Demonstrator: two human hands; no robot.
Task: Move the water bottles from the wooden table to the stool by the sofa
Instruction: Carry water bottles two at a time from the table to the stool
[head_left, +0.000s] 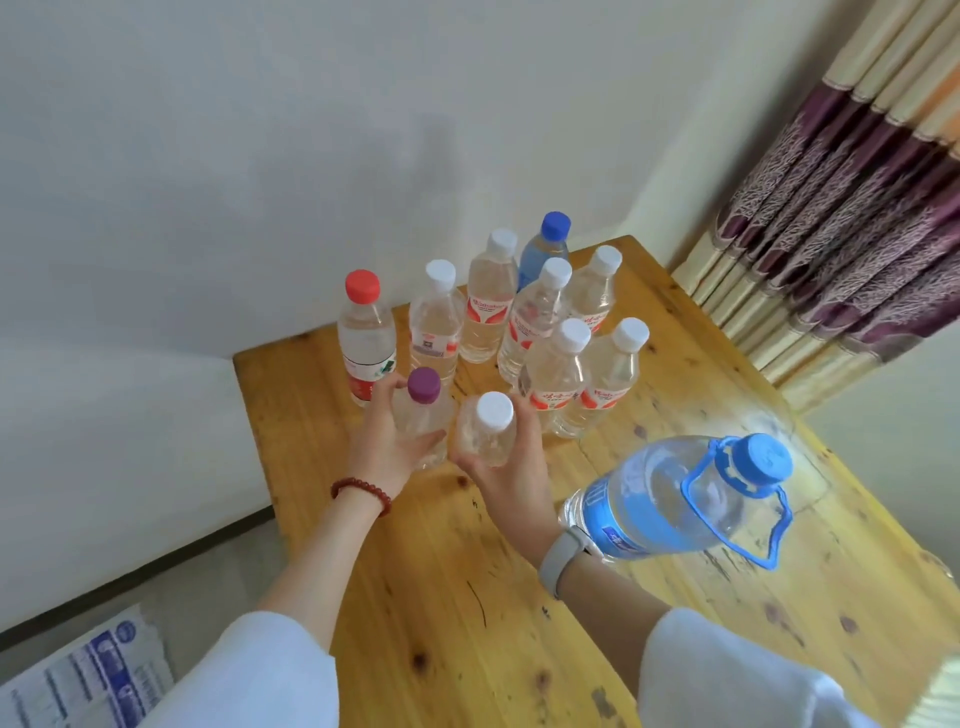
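Observation:
Several small water bottles stand in a cluster on the wooden table (467, 597). My left hand (382, 441) wraps a clear bottle with a purple cap (423, 410) at the cluster's near left. My right hand (506, 462) grips a clear bottle with a white cap (488, 426) right beside it. Behind them stand a red-capped bottle (363, 338), a blue-capped blue bottle (545, 244) and several white-capped ones with red labels (558, 374). The stool and sofa are out of view.
A large water jug with a blue cap and handle (675, 499) stands on the table by my right wrist. White walls meet behind the table's far corner. A purple and cream curtain (831, 208) hangs at right. A printed white package (88, 675) lies on the floor at lower left.

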